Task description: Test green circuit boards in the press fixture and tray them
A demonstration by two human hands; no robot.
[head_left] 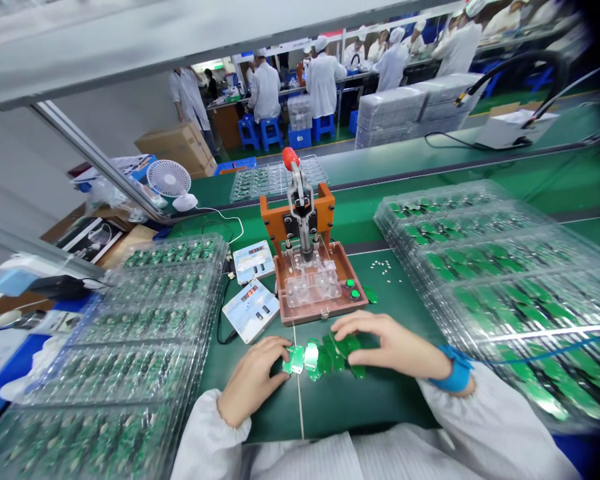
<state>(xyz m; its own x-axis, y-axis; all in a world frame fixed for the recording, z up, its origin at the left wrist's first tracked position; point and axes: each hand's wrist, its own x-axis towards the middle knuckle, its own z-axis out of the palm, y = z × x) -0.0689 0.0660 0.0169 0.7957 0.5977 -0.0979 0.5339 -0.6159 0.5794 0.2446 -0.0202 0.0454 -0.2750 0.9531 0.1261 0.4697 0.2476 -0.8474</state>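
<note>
- Circuit boards point(325, 360), green, overlapping in a row, lower centre of frame; likely light, stiff, slick, easily cracked; best taken by the edges.
- Left hand point(254, 375): thumb and fingers apart, at row's left end.
- Right hand point(383, 341): thumb and fingers apart, over row's right end.

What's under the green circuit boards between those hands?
The green circuit boards lie on a green work surface crossed by a white line; what's directly beneath them is covered.

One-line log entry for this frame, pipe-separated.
left hand: at left end of green boards | right hand: at right end | clamp fixture: beyond boards | board trays: both sides
</note>
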